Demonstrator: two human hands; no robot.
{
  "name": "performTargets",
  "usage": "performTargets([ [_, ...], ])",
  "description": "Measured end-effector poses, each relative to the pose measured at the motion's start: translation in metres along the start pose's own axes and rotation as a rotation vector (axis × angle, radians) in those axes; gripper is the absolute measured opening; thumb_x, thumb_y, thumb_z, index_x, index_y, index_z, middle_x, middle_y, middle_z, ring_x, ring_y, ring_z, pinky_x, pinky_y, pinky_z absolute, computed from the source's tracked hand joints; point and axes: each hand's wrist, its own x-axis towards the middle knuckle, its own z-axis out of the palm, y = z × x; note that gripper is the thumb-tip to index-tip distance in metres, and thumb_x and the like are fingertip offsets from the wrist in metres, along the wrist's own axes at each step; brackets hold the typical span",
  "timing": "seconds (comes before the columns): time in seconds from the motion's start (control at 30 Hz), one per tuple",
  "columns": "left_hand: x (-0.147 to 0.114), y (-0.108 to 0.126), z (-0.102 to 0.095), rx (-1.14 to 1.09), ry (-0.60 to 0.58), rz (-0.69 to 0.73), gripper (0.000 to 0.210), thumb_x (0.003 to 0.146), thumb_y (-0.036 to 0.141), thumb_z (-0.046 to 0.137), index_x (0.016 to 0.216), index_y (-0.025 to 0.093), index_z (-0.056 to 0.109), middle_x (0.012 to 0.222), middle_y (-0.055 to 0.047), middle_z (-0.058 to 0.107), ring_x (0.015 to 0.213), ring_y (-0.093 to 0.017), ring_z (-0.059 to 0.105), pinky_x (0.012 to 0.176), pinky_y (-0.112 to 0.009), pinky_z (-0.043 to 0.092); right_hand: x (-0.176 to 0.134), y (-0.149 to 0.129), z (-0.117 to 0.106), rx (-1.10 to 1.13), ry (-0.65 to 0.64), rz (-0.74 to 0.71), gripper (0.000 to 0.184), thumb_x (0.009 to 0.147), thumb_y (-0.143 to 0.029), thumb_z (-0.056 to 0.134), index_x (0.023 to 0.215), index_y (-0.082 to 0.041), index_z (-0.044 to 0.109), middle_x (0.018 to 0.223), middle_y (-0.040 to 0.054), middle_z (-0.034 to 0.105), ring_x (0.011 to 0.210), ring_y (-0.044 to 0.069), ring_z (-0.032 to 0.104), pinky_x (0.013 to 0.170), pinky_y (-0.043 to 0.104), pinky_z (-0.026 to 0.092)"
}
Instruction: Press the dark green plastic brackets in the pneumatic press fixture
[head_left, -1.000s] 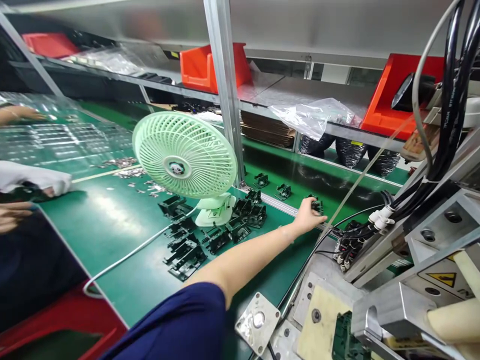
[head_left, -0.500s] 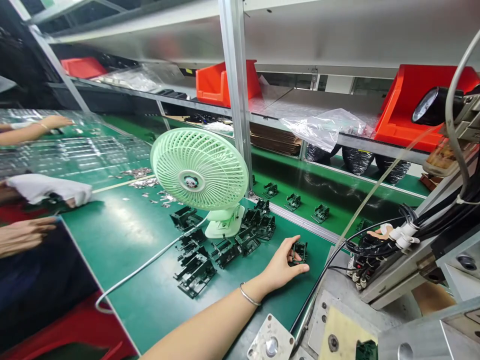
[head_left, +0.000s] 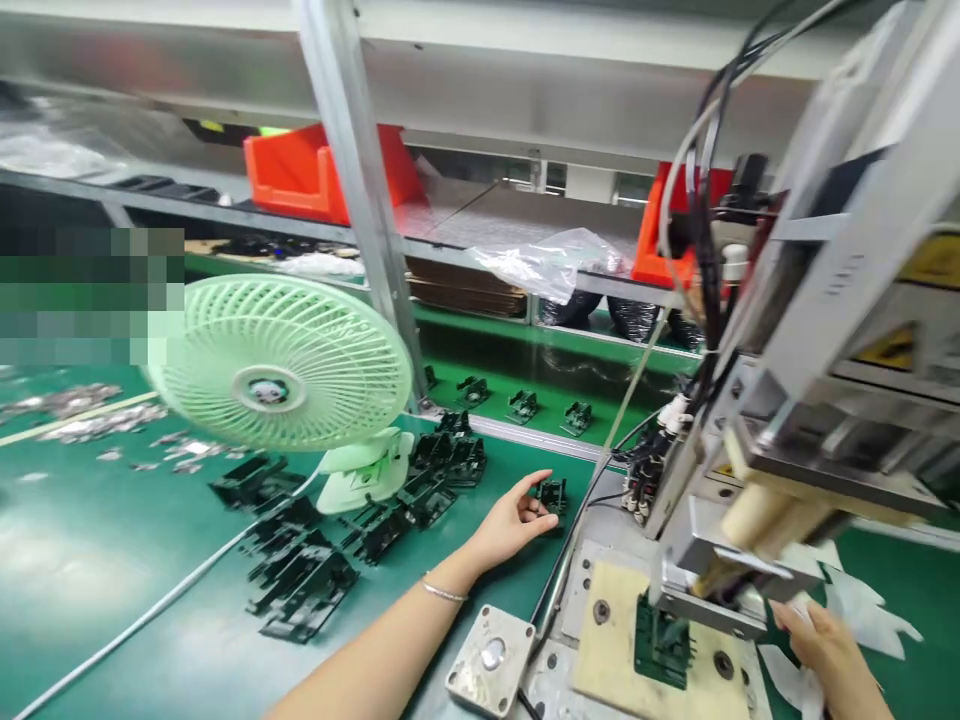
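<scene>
My left hand, with a thin bracelet at the wrist, has thumb and fingers around a small black plastic part on the green table. Left of it, several similar black plastic frames lie in a cluster near the fan. My right hand is at the right behind the press head, fingers curled and blurred; what they hold, if anything, cannot be made out. A dark part sits on the press's cream-coloured fixture plate between my hands.
A light green fan stands on the table, its white cable running to the lower left. The metal press rises at the right, with a square button box before it. White scraps lie beside my right hand. Black parts line the back strip.
The view has swung to the right, bringing the press and its fixture into sight. My right hand has come out from behind the cables. My left hand stays around the black part.
</scene>
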Motion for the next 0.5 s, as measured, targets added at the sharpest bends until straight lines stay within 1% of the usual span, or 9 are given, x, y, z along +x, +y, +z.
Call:
performTargets([
  [0.03, 0.0, 0.001, -0.001, 0.009, -0.003, -0.002, 0.097, 0.068, 0.045, 0.079, 0.147, 0.012, 0.033, 0.073, 0.004, 0.057, 0.066, -0.011, 0.056, 0.069, -0.028, 0.046, -0.001, 0.004, 0.0, 0.027, -0.001, 0.013, 0.056, 0.076, -0.072, 0.061, 0.068, -0.018, 0.049, 0.055, -0.0064, 0.032, 0.05, 0.009, 0.032, 0.049, 0.025, 0.028],
  [0.07, 0.0, 0.002, -0.001, 0.022, -0.003, -0.001, 0.098, 0.068, 0.046, 0.078, 0.147, 0.011, 0.032, 0.073, 0.004, 0.058, 0.066, -0.012, 0.056, 0.069, -0.027, 0.046, -0.001, 0.005, 0.0, 0.052, 0.0, 0.015, 0.059, 0.071, -0.076, 0.061, 0.065, -0.019, 0.047, 0.053, -0.0065, 0.029, 0.05, 0.009, 0.03, 0.049, 0.026, 0.025],
  [0.1, 0.001, 0.003, -0.002, 0.039, 0.001, 0.002, 0.099, 0.068, 0.048, 0.078, 0.147, 0.011, 0.032, 0.073, 0.004, 0.058, 0.067, -0.012, 0.056, 0.069, -0.028, 0.047, -0.001, 0.006, 0.0, 0.074, 0.006, 0.009, 0.06, 0.069, -0.077, 0.06, 0.064, -0.019, 0.047, 0.053, -0.0063, 0.029, 0.05, 0.009, 0.03, 0.049, 0.026, 0.024],
  [0.13, 0.001, 0.004, -0.003, 0.061, 0.007, 0.008, 0.099, 0.068, 0.051, 0.078, 0.147, 0.011, 0.033, 0.074, 0.003, 0.059, 0.069, -0.013, 0.057, 0.07, -0.028, 0.048, 0.0, 0.005, 0.001, 0.089, 0.011, -0.006, 0.058, 0.07, -0.076, 0.06, 0.064, -0.019, 0.047, 0.053, -0.0061, 0.03, 0.05, 0.01, 0.03, 0.049, 0.027, 0.024],
  [0.2, 0.003, 0.005, -0.006, 0.108, 0.025, 0.016, 0.099, 0.066, 0.055, 0.078, 0.145, 0.011, 0.036, 0.076, 0.002, 0.06, 0.073, -0.015, 0.06, 0.074, -0.029, 0.05, 0.003, 0.002, 0.003, 0.101, 0.003, -0.051, 0.052, 0.077, -0.067, 0.063, 0.066, -0.018, 0.048, 0.057, -0.005, 0.038, 0.053, 0.009, 0.035, 0.051, 0.025, 0.03],
  [0.27, 0.004, 0.005, -0.008, 0.152, 0.044, 0.016, 0.101, 0.064, 0.06, 0.078, 0.144, 0.012, 0.039, 0.078, 0.0, 0.062, 0.077, -0.017, 0.062, 0.08, -0.032, 0.053, 0.007, 0.001, 0.005, 0.094, -0.011, -0.089, 0.041, 0.086, -0.052, 0.065, 0.071, -0.016, 0.052, 0.065, -0.0035, 0.047, 0.059, 0.009, 0.043, 0.056, 0.024, 0.039],
  [0.37, 0.005, 0.005, -0.01, 0.209, 0.083, -0.01, 0.109, 0.058, 0.068, 0.078, 0.145, 0.012, 0.041, 0.081, -0.003, 0.065, 0.085, -0.023, 0.067, 0.088, -0.036, 0.055, 0.015, 0.002, 0.007, 0.087, -0.028, -0.132, 0.03, 0.091, -0.041, 0.065, 0.08, -0.014, 0.057, 0.074, -0.0019, 0.054, 0.067, 0.011, 0.052, 0.065, 0.026, 0.048],
  [0.43, 0.005, 0.005, -0.009, 0.239, 0.112, -0.021, 0.113, 0.054, 0.073, 0.077, 0.144, 0.014, 0.043, 0.093, -0.008, 0.069, 0.098, -0.029, 0.068, 0.097, -0.041, 0.054, 0.019, 0.005, 0.009, 0.092, -0.04, -0.157, 0.027, 0.093, -0.04, 0.064, 0.086, -0.014, 0.06, 0.081, -0.0002, 0.058, 0.072, 0.012, 0.056, 0.068, 0.028, 0.051],
  [0.5, 0.004, 0.006, -0.008, 0.252, 0.148, -0.01, 0.112, 0.053, 0.077, 0.074, 0.143, 0.017, 0.045, 0.115, -0.014, 0.066, 0.114, -0.035, 0.065, 0.108, -0.047, 0.047, 0.022, 0.008, 0.01, 0.101, -0.054, -0.181, 0.027, 0.094, -0.041, 0.062, 0.092, -0.013, 0.061, 0.087, 0.0013, 0.06, 0.075, 0.013, 0.058, 0.07, 0.029, 0.053],
])
